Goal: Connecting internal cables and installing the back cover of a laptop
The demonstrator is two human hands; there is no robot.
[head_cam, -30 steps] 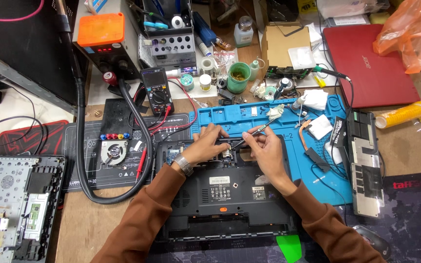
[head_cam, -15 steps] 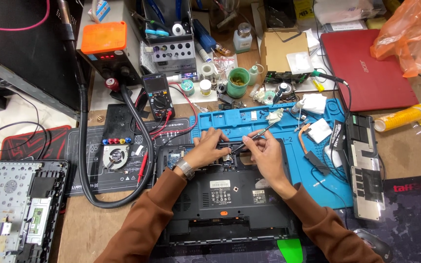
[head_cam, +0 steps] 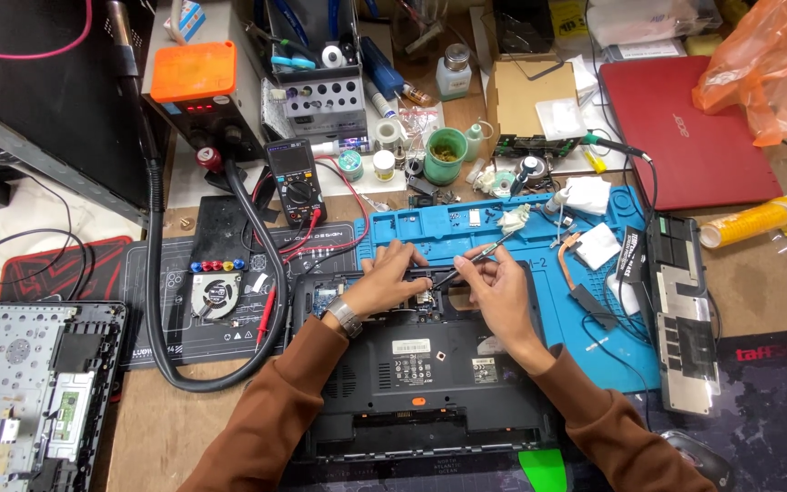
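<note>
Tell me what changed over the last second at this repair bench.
Very little. The right hand drew its tweezers a touch nearer the left hand, which stays pressed on the opened black laptop base. Nothing was picked up or let go. The blue mat, multimeter, small fan and red laptop lie as before; only the camera view shifted slightly.

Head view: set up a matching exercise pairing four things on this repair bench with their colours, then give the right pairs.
Things:
1. closed laptop
2. silicone work mat
3. plastic bag
4. multimeter

Colours:
A. orange
B. black
C. red
D. blue

Pairs: 1-C, 2-D, 3-A, 4-B
</note>
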